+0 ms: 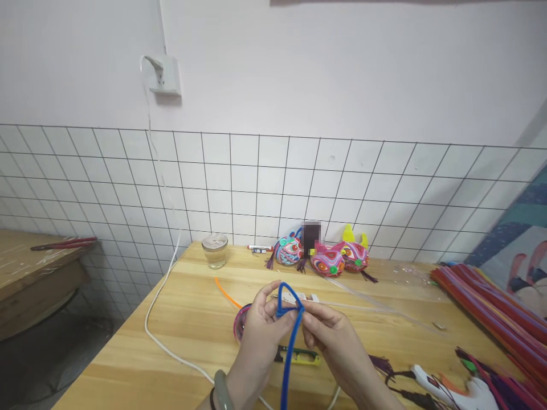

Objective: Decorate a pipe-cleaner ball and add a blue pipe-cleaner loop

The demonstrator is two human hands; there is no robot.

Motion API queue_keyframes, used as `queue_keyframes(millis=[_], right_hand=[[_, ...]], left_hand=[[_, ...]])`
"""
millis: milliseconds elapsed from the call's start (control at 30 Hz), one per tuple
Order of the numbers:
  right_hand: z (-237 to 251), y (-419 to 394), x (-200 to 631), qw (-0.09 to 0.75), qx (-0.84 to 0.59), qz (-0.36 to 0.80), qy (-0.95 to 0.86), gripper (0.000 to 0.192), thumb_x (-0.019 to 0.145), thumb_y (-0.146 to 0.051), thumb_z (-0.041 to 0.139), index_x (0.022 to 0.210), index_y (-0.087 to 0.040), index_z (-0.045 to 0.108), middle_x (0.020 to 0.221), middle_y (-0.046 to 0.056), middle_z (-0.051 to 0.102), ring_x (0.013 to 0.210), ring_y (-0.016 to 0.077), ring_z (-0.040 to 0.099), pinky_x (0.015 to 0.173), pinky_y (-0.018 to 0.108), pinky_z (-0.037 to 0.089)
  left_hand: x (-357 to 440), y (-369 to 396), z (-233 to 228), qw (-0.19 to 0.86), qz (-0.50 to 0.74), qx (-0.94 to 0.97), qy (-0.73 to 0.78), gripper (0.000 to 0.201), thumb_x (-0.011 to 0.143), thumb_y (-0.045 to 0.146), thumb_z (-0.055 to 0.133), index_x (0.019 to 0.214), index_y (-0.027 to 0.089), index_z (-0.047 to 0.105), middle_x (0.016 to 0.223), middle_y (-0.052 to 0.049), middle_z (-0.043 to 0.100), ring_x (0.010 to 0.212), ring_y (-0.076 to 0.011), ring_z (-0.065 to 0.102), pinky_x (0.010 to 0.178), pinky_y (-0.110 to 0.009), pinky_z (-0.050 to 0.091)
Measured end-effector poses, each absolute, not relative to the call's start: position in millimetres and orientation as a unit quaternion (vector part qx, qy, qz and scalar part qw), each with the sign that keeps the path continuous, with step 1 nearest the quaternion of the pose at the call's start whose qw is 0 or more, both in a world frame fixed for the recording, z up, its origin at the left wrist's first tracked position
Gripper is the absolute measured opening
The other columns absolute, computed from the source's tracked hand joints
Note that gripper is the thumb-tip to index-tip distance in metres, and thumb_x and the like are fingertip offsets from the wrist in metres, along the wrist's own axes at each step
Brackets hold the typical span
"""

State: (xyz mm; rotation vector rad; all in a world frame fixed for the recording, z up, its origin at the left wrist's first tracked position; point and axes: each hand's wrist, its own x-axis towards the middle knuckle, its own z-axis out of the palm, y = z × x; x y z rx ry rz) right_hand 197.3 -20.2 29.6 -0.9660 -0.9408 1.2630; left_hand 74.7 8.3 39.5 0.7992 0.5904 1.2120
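Note:
Both hands hold one blue pipe cleaner (289,353), bent at its upper end into a small triangular loop. My left hand (267,319) pinches the loop's lower left side between thumb and fingers. At the corner where the stem crosses itself, my right hand (327,327) grips it with thumb and forefinger. The long tail hangs down between the wrists. Partly behind my left hand lies a coiled pink and purple piece (240,324), with an orange strip (226,293) beyond it. Yellow thread snips (305,356) lie on the table below the hands, partly covered.
Colourful striped fish-like crafts (328,261) with tassels sit by the tiled wall. A glass jar (215,251) stands at the back left. A white cable (156,336) crosses the left side. A white glue gun (453,390) and a bundle of red stems (491,313) lie at right.

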Motion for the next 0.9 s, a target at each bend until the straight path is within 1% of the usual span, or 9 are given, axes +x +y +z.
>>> queue_keyframes(millis=[100,200,267,433,600,767,833,900], right_hand=[[30.3,-19.7,194.9,0.612,-0.413,0.558,-0.378,0.027,0.057,-0.035,0.079,0.076,-0.017,0.071,0.041,-0.005,0.050,0.039,0.0053,0.040,0.042,0.018,0.031],[30.3,-19.8,194.4,0.613,-0.399,0.580,-0.359,0.027,0.055,-0.032,0.081,0.075,-0.017,0.071,0.041,-0.005,0.051,0.037,0.0042,0.041,0.040,0.016,0.030],[30.3,-20.5,195.9,0.608,-0.386,0.596,-0.355,0.028,0.055,-0.030,0.081,0.077,-0.018,0.071,0.043,-0.005,0.053,0.036,0.0043,0.043,0.039,0.016,0.031],[34.1,-22.3,200.5,0.587,-0.377,0.616,-0.366,0.032,0.056,-0.034,0.080,0.080,-0.016,0.070,0.045,-0.003,0.056,0.037,0.0056,0.046,0.041,0.017,0.034],[37.3,-22.2,201.7,0.571,-0.390,0.611,-0.384,0.032,0.057,-0.038,0.078,0.078,-0.015,0.071,0.047,-0.002,0.058,0.037,0.0046,0.045,0.040,0.016,0.031],[31.7,-21.4,201.8,0.579,-0.385,0.612,-0.377,0.028,0.057,-0.036,0.079,0.074,-0.015,0.070,0.043,-0.003,0.055,0.036,0.0045,0.045,0.039,0.015,0.031],[29.3,-20.6,201.2,0.583,-0.386,0.611,-0.372,0.027,0.057,-0.036,0.079,0.072,-0.015,0.069,0.048,-0.001,0.060,0.036,0.0047,0.046,0.039,0.016,0.033],[27.9,-20.0,200.2,0.589,-0.387,0.609,-0.364,0.027,0.057,-0.036,0.079,0.071,-0.015,0.069,0.053,0.001,0.063,0.036,0.0046,0.047,0.038,0.016,0.033]], left_hand=[[75.4,7.2,39.4,0.712,0.545,0.349,0.273,0.059,0.054,0.014,0.078,0.104,0.015,0.047,0.073,-0.007,0.072,0.071,-0.0195,0.067,0.065,-0.027,0.048],[75.7,5.4,40.2,0.719,0.546,0.328,0.278,0.064,0.051,0.014,0.079,0.106,0.015,0.047,0.076,-0.008,0.072,0.074,-0.0209,0.067,0.066,-0.027,0.048],[75.6,5.4,40.2,0.722,0.545,0.326,0.275,0.066,0.050,0.013,0.080,0.107,0.015,0.046,0.077,-0.009,0.072,0.074,-0.0213,0.067,0.067,-0.027,0.048],[76.2,5.1,39.3,0.720,0.542,0.351,0.255,0.060,0.051,0.015,0.079,0.103,0.015,0.048,0.073,-0.008,0.072,0.068,-0.0199,0.066,0.063,-0.027,0.048],[79.4,0.5,40.5,0.720,0.549,0.333,0.264,0.058,0.052,0.016,0.079,0.102,0.015,0.050,0.072,-0.008,0.072,0.062,-0.0189,0.065,0.059,-0.027,0.049],[81.8,4.3,36.6,0.713,0.566,0.329,0.252,0.057,0.048,0.017,0.081,0.097,0.016,0.054,0.062,-0.005,0.071,0.067,-0.0216,0.067,0.061,-0.027,0.049],[81.5,5.5,35.8,0.719,0.561,0.330,0.244,0.058,0.046,0.016,0.082,0.097,0.016,0.054,0.062,-0.006,0.071,0.068,-0.0219,0.067,0.061,-0.027,0.049],[80.6,4.4,37.7,0.726,0.550,0.331,0.247,0.059,0.047,0.014,0.081,0.098,0.015,0.052,0.066,-0.007,0.072,0.068,-0.0216,0.067,0.060,-0.027,0.049]])
